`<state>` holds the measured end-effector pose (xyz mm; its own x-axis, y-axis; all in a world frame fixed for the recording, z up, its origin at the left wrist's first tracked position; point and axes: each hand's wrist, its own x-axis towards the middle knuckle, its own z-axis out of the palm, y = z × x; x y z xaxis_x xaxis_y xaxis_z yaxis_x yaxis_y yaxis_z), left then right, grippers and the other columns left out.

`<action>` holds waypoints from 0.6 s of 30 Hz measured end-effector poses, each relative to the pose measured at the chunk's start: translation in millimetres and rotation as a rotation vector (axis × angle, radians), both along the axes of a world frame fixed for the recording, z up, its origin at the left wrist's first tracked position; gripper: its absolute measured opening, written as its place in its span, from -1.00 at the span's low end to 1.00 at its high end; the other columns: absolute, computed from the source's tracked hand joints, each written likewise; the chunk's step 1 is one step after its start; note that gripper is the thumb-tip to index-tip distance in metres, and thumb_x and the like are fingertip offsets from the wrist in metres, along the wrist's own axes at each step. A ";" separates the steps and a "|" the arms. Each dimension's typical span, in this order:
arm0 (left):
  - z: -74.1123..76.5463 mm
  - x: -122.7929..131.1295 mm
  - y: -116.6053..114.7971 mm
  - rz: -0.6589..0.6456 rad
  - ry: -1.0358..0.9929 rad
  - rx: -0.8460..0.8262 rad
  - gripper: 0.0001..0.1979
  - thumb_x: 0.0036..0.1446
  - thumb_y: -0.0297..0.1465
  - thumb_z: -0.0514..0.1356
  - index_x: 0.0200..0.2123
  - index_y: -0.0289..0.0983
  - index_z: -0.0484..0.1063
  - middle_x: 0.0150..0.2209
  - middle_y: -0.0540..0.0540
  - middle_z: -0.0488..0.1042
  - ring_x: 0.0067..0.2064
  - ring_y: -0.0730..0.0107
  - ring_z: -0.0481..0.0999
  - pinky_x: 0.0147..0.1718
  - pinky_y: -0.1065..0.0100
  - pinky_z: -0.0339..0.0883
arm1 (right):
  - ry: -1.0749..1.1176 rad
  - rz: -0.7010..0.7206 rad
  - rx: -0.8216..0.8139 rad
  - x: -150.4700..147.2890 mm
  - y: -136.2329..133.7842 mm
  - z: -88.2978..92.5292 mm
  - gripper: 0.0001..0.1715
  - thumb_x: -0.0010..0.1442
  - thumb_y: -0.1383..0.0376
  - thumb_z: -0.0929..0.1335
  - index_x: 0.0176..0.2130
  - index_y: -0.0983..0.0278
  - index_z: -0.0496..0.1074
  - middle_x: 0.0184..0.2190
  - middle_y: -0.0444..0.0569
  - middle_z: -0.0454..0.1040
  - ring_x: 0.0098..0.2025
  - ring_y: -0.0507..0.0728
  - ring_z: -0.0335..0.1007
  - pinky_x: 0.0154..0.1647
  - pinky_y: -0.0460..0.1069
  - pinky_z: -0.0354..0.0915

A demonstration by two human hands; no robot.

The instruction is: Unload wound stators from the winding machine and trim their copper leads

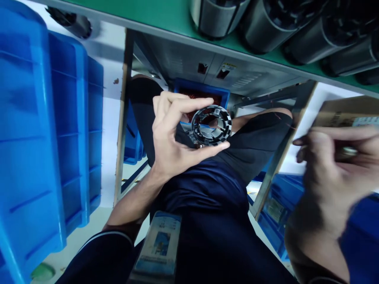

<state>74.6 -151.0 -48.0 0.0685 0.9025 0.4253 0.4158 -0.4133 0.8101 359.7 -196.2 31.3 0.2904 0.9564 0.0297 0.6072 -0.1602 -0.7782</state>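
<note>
My left hand [174,130] holds a black and silver slotted ring-shaped part [194,128] between thumb and fingers, above my lap. The part's open end faces me, so I can see into its hollow middle. Over at the right, my right hand [331,165] is raised, its fingers curled and blurred. Something small and shiny [349,152] shows within its grasp, too smeared to name. The two hands are well apart.
Several dark metal cylinders [220,19] stand on the green bench top [142,14] ahead. Blue bins [26,138] rise at the left, with another cylinder [71,23] behind them. Beneath the bench is a blue crate [223,94]; a cardboard box [340,112] sits at right.
</note>
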 end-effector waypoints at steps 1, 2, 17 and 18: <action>3.8 -0.7 -1.8 -0.010 0.002 -0.014 -0.28 0.18 0.15 0.56 0.29 0.00 0.58 -0.01 -0.14 0.62 0.12 -0.08 0.56 0.22 -0.37 0.47 | -0.017 -0.040 0.031 -1.6 4.8 -16.8 -0.90 0.42 0.12 0.56 -0.14 0.07 0.69 -0.30 -0.10 0.68 -0.36 0.15 0.58 -0.32 0.09 0.42; 6.6 -1.1 -3.3 -0.020 -0.004 -0.023 -0.28 0.19 0.14 0.55 0.31 0.01 0.58 0.01 -0.14 0.62 0.16 -0.11 0.55 0.25 -0.40 0.45 | -0.003 -0.045 0.045 -3.4 10.0 -35.1 -0.84 0.36 0.13 0.60 -0.23 0.13 0.68 -0.35 -0.11 0.68 -0.43 0.12 0.53 -0.32 0.07 0.41; 17.9 -0.5 -19.4 -0.091 -0.144 -0.034 -0.29 0.13 0.12 0.60 0.27 0.00 0.66 -0.15 -0.08 0.58 -0.01 -0.01 0.57 0.29 -0.31 0.44 | 0.137 0.301 -0.317 -35.6 69.8 -176.3 -0.37 0.51 0.06 0.47 0.37 0.36 0.51 -0.42 -0.24 0.62 -0.39 -0.02 0.52 -0.18 -0.12 0.45; 19.6 0.1 -20.4 -0.082 -0.148 -0.038 -0.30 0.10 0.09 0.63 0.25 -0.01 0.66 -0.13 -0.07 0.61 -0.02 0.01 0.59 0.26 -0.27 0.48 | 0.159 0.302 -0.311 -32.3 62.3 -173.1 -0.36 0.50 0.01 0.48 0.36 0.33 0.52 -0.36 -0.18 0.66 -0.34 0.01 0.55 -0.13 -0.09 0.47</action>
<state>74.7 -171.4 -28.4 0.0820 0.9120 0.4018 0.2571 -0.4089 0.8756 327.4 -133.9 -141.8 -0.0250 0.9553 -0.2946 0.5400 -0.2351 -0.8082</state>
